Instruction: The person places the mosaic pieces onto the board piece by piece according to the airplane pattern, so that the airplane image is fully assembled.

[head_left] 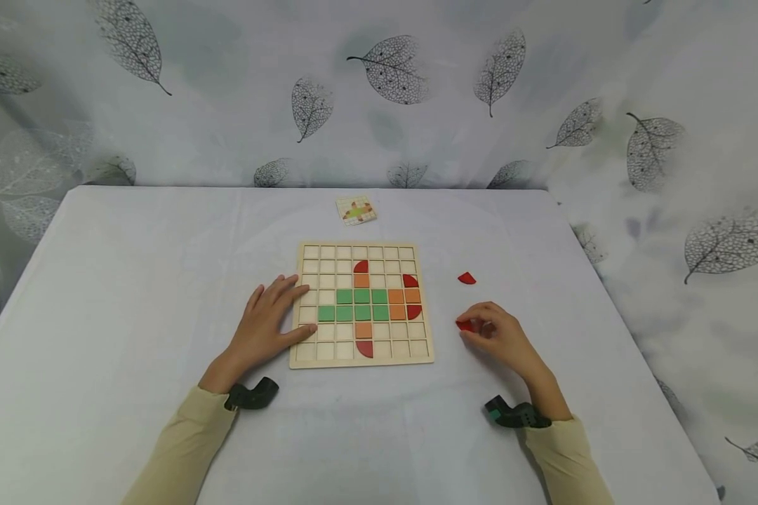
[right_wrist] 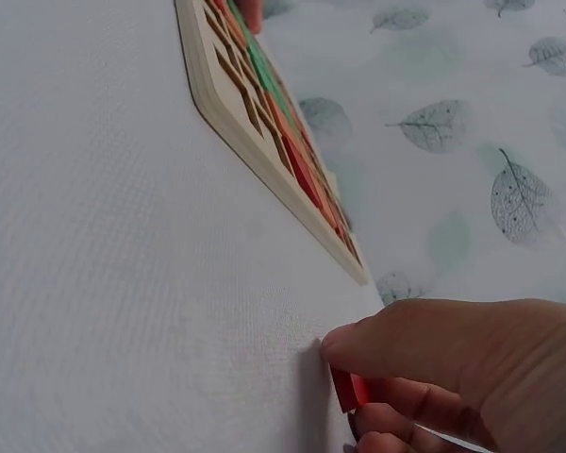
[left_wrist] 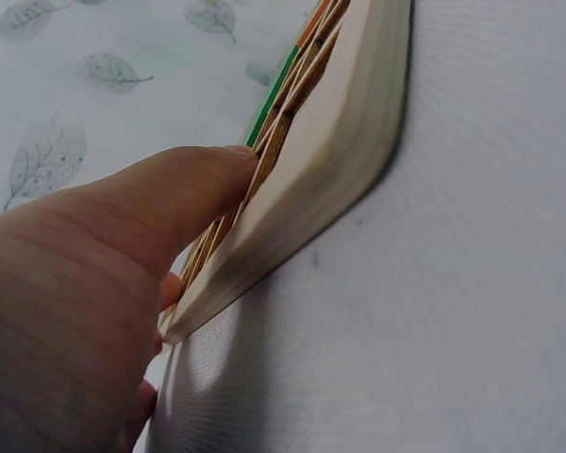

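A square wooden grid board [head_left: 328, 355] lies on the table, with green, orange and red pieces set in some of its cells. My left hand [head_left: 267, 318] rests on the board's left edge, thumb and fingers spread. In the left wrist view its thumb [left_wrist: 193, 179] touches the board's rim. Right of the board, my right hand [head_left: 495, 335] pinches a red quarter-round piece [head_left: 464, 325] between thumb and fingers, close to the tabletop. The right wrist view shows that red piece [right_wrist: 347, 388] partly hidden by the thumb. Another red quarter-round piece [head_left: 467, 278] lies on the cloth beyond this hand.
A small pattern card [head_left: 356, 210] lies behind the board, near the table's far edge. White cloth covers the table [head_left: 133, 280]. A leaf-printed curtain [head_left: 227, 91] hangs behind it. Each wrist bears a dark camera mount [head_left: 253, 394].
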`<state>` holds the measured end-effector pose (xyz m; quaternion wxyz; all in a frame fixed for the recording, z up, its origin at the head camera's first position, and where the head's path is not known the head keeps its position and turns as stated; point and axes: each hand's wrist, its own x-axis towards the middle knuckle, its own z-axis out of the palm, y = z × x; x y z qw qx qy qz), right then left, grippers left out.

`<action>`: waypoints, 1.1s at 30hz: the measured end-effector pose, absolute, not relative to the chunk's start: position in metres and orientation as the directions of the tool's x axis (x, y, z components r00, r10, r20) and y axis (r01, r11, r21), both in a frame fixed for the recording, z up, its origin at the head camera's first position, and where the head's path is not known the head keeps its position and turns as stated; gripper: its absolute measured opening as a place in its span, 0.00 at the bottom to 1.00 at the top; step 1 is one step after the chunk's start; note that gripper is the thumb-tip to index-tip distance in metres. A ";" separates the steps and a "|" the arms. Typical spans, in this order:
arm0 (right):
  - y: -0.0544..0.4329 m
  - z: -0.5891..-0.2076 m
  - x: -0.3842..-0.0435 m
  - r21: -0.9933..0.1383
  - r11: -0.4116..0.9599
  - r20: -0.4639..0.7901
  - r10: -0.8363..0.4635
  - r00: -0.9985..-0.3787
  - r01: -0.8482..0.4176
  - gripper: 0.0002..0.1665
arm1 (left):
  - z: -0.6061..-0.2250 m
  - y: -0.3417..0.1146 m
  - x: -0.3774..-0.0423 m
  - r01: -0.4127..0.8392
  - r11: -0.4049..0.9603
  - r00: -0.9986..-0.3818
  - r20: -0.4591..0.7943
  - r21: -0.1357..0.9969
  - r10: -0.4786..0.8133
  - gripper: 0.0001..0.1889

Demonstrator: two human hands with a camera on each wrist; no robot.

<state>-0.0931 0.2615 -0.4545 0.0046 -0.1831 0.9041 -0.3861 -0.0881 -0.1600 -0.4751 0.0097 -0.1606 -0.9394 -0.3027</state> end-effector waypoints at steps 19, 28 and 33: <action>0.257 -0.452 -0.094 -0.692 0.660 0.113 -0.301 -0.947 -0.292 0.15 | -0.475 -0.159 -0.087 0.301 0.762 -0.951 0.119 0.574 0.286 0.38; 0.248 -0.452 -0.094 -0.723 0.617 0.134 -0.314 -0.940 -0.309 0.14 | -0.474 -0.160 -0.088 0.300 0.768 -0.951 0.109 0.566 0.291 0.38; 0.242 -0.451 -0.096 -0.721 0.609 0.137 -0.343 -0.929 -0.331 0.15 | -0.475 -0.160 -0.088 0.301 0.765 -0.950 0.111 0.569 0.291 0.38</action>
